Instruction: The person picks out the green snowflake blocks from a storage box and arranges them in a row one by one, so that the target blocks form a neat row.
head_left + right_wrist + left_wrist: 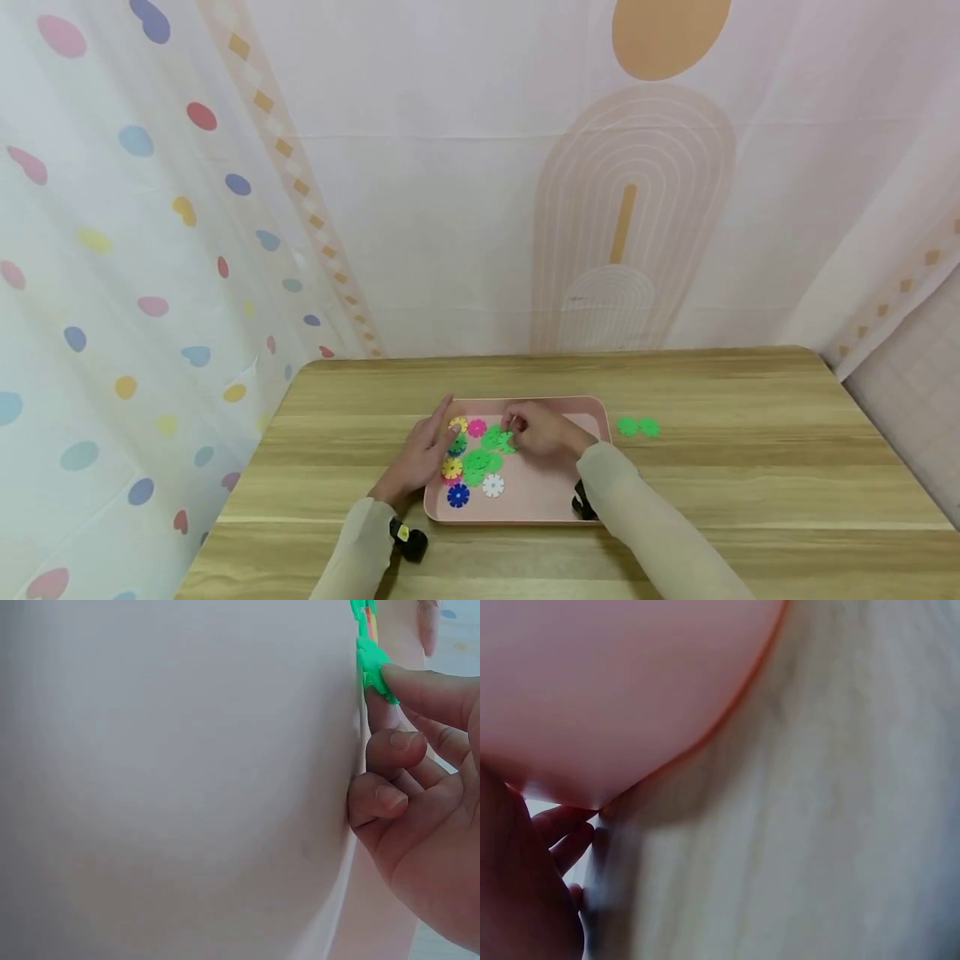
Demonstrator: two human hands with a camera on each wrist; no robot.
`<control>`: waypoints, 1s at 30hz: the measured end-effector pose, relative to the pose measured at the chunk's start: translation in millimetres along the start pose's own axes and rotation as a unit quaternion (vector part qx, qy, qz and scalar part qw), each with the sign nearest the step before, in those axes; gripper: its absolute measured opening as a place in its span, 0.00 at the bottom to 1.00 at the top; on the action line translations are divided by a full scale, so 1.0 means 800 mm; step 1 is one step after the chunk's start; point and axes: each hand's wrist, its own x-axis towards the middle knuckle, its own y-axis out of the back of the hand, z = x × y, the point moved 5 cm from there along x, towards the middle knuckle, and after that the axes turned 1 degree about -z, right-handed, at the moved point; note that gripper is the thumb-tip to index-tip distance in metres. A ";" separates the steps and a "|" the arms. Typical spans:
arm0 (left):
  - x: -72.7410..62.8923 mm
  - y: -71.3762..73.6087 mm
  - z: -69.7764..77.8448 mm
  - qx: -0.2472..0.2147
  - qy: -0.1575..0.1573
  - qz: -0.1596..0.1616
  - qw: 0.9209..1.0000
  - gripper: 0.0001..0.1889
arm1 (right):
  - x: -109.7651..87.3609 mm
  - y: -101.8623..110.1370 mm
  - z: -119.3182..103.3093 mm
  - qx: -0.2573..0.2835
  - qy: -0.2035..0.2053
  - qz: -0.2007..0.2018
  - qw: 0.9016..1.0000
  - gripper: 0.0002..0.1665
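Right hand (542,427): thumb and forefinger pinch a green snowflake disc (377,667), the remaining fingers curled behind
Green snowflake disc: just left of the middle of the pink tray (536,502), beside more green discs (478,462)
Left hand (418,454): at the tray's left edge, thumb spread from extended fingers; from my remote seat I cannot tell whether the thumb presses the yellow disc (459,424) near it
Clean pick: I judge this to be sorting out a single green piece; I would grip its rim, check that no neighbour hangs in its slots, and lift straight up while the left hand steadies the tray
Head camera: gives me the blue disc (458,496), the white disc (492,485) and two green discs on the wooden table (627,426), right of the tray; whether those two interlock, I cannot tell
Right wrist camera: shows me the pinch side-on, its contact partly masked from above
Left wrist camera: dark and blurred, offers fingers by the tray's rim and no discs at all
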 end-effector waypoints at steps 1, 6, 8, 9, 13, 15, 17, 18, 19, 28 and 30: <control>0.000 0.000 0.000 -0.002 0.000 -0.001 1.000 0.35 | -0.001 0.001 0.000 0.004 -0.005 0.002 1.000 0.10; -0.001 0.001 -0.002 -0.017 0.019 -0.012 1.000 0.35 | -0.006 0.010 -0.002 0.011 -0.008 0.002 1.000 0.11; -0.001 0.002 -0.002 -0.026 0.027 -0.017 0.999 0.35 | -0.009 0.015 -0.005 0.011 0.004 0.002 1.000 0.13; -0.001 0.003 -0.002 -0.027 0.027 -0.019 0.999 0.34 | -0.011 0.018 -0.006 0.012 0.008 0.003 1.000 0.14; 0.001 0.005 -0.002 -0.033 0.019 -0.024 0.999 0.34 | -0.018 0.031 -0.008 0.022 0.022 0.007 0.999 0.14; 0.001 0.005 -0.002 -0.038 0.015 -0.026 0.999 0.34 | -0.022 0.036 -0.006 0.023 0.022 0.011 0.999 0.14; 0.001 0.005 -0.002 -0.043 0.014 -0.026 0.999 0.34 | -0.025 0.041 -0.004 0.021 0.020 0.016 0.999 0.12; 0.001 0.005 -0.003 -0.046 0.018 -0.028 0.998 0.35 | -0.027 0.044 -0.003 0.014 0.019 0.021 1.000 0.11; 0.001 0.005 -0.004 -0.046 0.019 -0.027 0.998 0.35 | -0.030 0.048 -0.002 0.009 0.013 0.025 1.000 0.10; 0.002 0.004 -0.003 -0.012 -0.004 -0.016 1.000 0.35 | -0.061 0.086 -0.004 0.034 0.045 0.053 0.997 0.09; 0.002 0.005 -0.002 -0.012 -0.005 -0.014 1.000 0.34 | -0.067 0.095 -0.002 0.038 0.046 0.059 0.996 0.08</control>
